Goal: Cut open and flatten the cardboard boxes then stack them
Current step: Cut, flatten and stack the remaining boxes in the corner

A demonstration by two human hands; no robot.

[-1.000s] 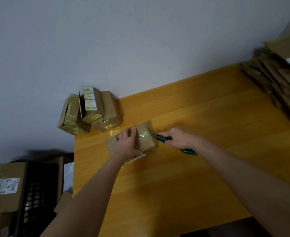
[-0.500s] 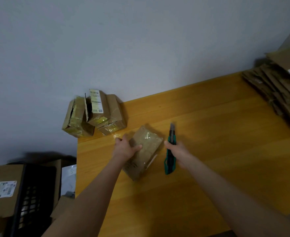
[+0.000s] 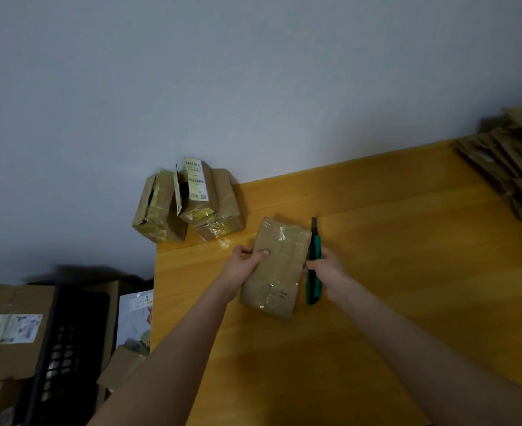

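Cutting stage: my left hand (image 3: 247,261) grips the taped box (image 3: 276,269) on the table (image 3: 407,272), right hand (image 3: 328,270) clasping the utility knife (image 3: 314,262). Next, I judge, blade to tape seam.

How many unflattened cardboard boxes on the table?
4. The held box mid-table, in the left hand; three at the far left corner of the table: left box, labelled middle box, right box. More may hide behind.

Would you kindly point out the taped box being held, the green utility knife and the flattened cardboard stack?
taped box (image 3: 276,272), head view, taped top face.
green utility knife (image 3: 312,290), head view, lower handle.
flattened cardboard stack (image 3: 505,167), head view, top sheets.
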